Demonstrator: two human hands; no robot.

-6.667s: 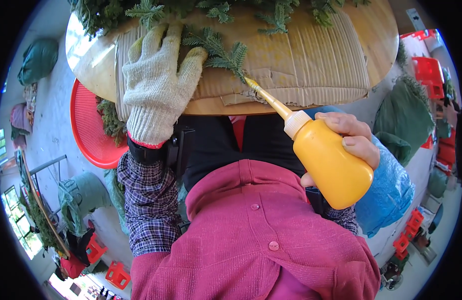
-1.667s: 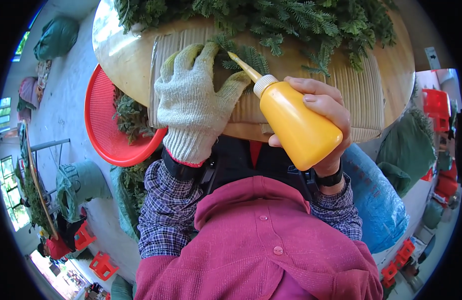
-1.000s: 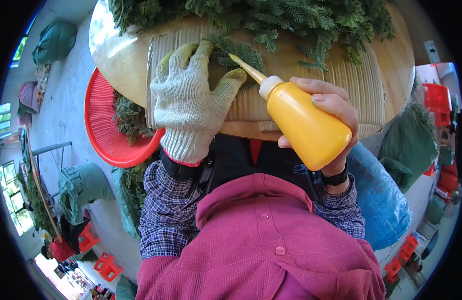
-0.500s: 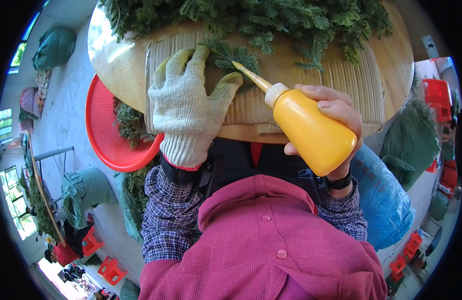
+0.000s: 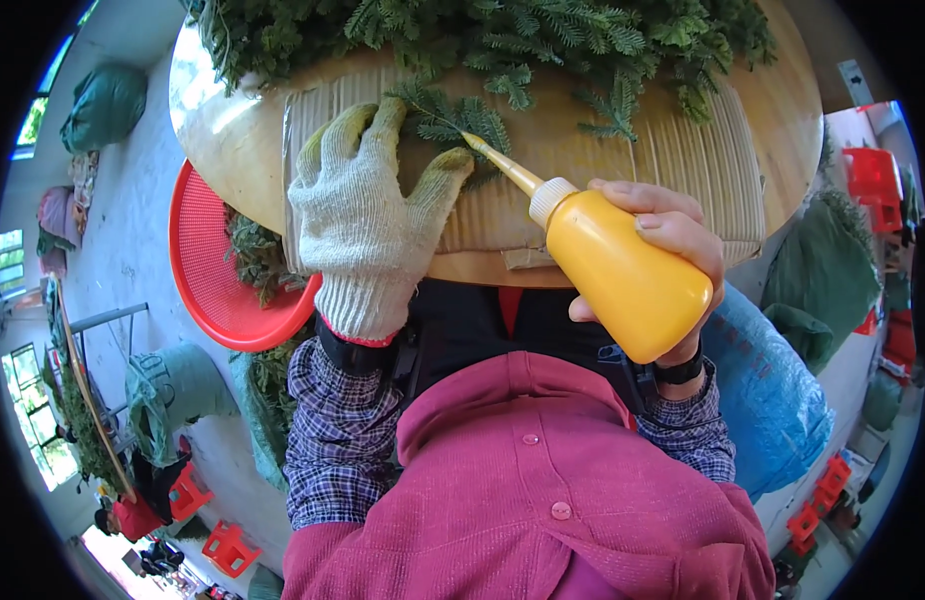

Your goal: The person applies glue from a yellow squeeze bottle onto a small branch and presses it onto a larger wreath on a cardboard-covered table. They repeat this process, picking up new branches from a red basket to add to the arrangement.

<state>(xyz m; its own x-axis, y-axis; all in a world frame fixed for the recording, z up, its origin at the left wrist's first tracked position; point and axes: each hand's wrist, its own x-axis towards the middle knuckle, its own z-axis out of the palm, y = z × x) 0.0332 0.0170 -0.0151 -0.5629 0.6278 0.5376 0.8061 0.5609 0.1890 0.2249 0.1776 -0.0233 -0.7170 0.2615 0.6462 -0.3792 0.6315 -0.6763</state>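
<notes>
A yellow squeeze bottle (image 5: 628,270) with a whitish ribbed collar and a long tapered nozzle is gripped in my bare right hand (image 5: 673,225). It tilts so that the nozzle tip reaches the stem of a small green fir sprig (image 5: 478,122); whether the tip touches is hard to tell. My left hand (image 5: 368,205), in a pale knitted glove with yellowish-green fingertips, lies with fingers spread on a flat piece of corrugated cardboard (image 5: 603,215). Its index finger and thumb reach to the sprig's left and lower edges.
Fir branches (image 5: 543,45) are heaped across the far side of the round wooden table (image 5: 798,120). A red mesh basket (image 5: 198,270) holding greenery stands below the table's left edge. On the right sit a blue plastic sack (image 5: 768,390) and a green sack (image 5: 823,280).
The view has shifted slightly. Both hands, the bottle and the sprig keep nearly the same arrangement, with the nozzle tip still at the sprig.
</notes>
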